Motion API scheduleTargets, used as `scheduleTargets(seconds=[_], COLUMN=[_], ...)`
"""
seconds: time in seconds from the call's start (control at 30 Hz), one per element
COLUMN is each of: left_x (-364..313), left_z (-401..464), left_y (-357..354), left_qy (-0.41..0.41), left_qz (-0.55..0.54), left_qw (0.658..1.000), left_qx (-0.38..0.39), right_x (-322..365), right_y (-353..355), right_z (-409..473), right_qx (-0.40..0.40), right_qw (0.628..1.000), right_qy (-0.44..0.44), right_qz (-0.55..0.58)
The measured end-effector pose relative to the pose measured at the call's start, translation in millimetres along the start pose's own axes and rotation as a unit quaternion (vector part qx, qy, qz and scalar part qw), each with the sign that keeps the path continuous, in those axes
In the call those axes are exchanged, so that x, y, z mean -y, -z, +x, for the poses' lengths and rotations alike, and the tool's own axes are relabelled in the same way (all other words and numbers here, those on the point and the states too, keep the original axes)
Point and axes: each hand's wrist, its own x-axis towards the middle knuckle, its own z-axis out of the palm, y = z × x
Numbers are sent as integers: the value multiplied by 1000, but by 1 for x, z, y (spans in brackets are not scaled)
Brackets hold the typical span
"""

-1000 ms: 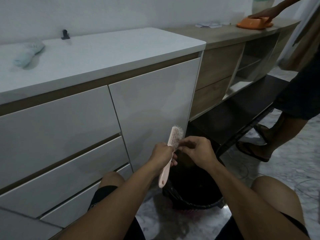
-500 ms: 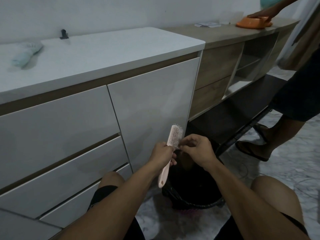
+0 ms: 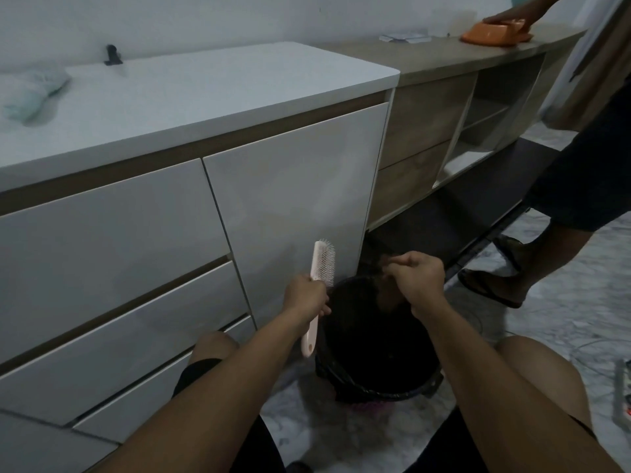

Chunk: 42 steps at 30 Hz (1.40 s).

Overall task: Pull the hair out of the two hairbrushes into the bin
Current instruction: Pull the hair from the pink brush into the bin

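Note:
A pale pink hairbrush (image 3: 322, 261) stands upright, bristles facing right, with my left hand (image 3: 307, 297) gripping its handle. The handle end (image 3: 309, 346) sticks out below my fist. My right hand (image 3: 418, 279) hovers to the right of the brush, over the far side of the bin, fingertips pinched together; dark strands seem to hang from them, hard to tell against the dark bin. The black bin (image 3: 403, 392), lined with a black bag, sits on the floor between my knees. A second brush is not in view.
White drawers and a cabinet door (image 3: 290, 199) stand directly behind the brush. Another person (image 3: 580, 186) stands at the right, foot in a sandal (image 3: 488, 288) near the bin, hand on an orange object (image 3: 495, 32) on the wooden counter. Cables and a power strip (image 3: 623, 394) lie on the floor.
My right hand has pulled away from the bristles to the right, over the bin. The brush and my left hand have stayed about where they were.

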Motion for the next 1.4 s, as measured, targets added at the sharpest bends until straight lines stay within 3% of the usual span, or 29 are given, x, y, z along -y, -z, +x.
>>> scheduleTargets(seconds=[0.43,0.7,1.17,1.4], left_x=[3,6,9,11], left_z=[4,8,23,31], left_y=[-10,-19,-43,-56], left_qy=[14,22,36,47], left_qz=[18,34,52,66], left_qw=[998,996,992,990], left_qx=[57,82,106,116], right_x=[-25,-38,-51,-67], right_y=[0,2,-1,4], right_z=[17,29,53,66], right_qx=[95,74,49,32], right_qw=[975,957,960,953], right_qy=[-74,-75,-159,-116], right_qz=[-186,-269,-225,-280])
